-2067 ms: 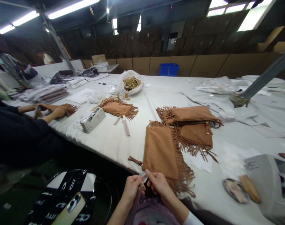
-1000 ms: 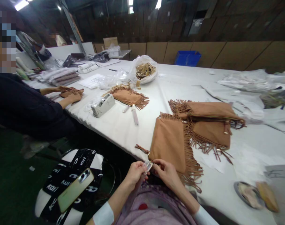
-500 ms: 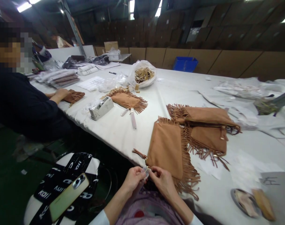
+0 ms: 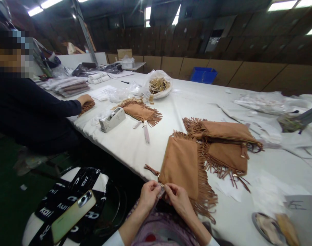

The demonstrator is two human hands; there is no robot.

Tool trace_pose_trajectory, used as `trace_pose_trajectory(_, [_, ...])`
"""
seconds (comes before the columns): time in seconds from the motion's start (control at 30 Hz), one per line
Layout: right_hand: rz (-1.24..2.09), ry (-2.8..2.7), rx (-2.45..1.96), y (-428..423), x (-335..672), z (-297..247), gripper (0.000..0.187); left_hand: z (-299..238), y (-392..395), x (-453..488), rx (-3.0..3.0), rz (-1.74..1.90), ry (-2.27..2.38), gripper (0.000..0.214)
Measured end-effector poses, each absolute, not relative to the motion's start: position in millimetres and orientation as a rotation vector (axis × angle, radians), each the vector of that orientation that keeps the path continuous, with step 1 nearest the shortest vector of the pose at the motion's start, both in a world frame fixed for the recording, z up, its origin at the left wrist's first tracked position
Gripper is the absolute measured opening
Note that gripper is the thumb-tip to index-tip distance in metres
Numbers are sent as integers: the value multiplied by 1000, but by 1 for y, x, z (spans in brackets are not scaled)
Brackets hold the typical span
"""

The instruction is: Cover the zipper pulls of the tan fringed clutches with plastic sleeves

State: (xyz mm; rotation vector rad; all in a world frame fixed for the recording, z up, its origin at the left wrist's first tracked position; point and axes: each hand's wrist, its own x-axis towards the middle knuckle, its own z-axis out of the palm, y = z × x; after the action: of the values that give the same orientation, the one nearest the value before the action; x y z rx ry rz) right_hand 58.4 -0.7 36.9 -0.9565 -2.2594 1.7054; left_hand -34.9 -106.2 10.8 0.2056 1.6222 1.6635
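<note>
A tan fringed bag (image 4: 181, 160) lies flat at the table's near edge, with a zip tassel (image 4: 151, 169) sticking out at its left side. At the bag's lower left corner my left hand (image 4: 148, 198) pinches a small piece of clear plastic (image 4: 161, 191). Close against it, my right hand (image 4: 178, 197) has thumb and forefinger pressed together at a small gold-coloured fitting on that corner. What lies between the right fingertips is mostly hidden. Two more fringed pieces, a folded bag (image 4: 228, 131) and a smaller pouch (image 4: 226, 157), lie just beyond to the right.
A tape dispenser (image 4: 112, 119), thread snips (image 4: 146, 132) and another fringed bag (image 4: 139, 112) are farther left. Behind them stands a plastic bag of tan tags (image 4: 158, 85). A co-worker (image 4: 30, 109) sits at left. A phone (image 4: 73, 217) rests on a stool below the table edge.
My hands stay at the bag's corner, fingertips slightly shifted around the plastic. The co-worker's arm has reached farther forward over a brown fringed piece. The view has tilted slightly upward.
</note>
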Motion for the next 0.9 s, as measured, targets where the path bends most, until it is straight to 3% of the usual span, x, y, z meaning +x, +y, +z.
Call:
trace_pose_trajectory(0.17, [1746,-2241,-1208,-7,64,30,57,11,-110,-37,124,1669,1676,27])
trace_pose_trajectory(0.5, [2149,-1848,-1221,-20,47,17,52,9,-117,-45,199,1646,1713,35])
trace_pose_trajectory(0.77, [2167,-1833,-1153,-19,49,17,53,2,-127,-36,242,1581,1472,43])
trace_pose_trajectory(0.9, [2091,-1884,-1217,-19,47,16,50,4,-120,-25,166,1684,1742,36])
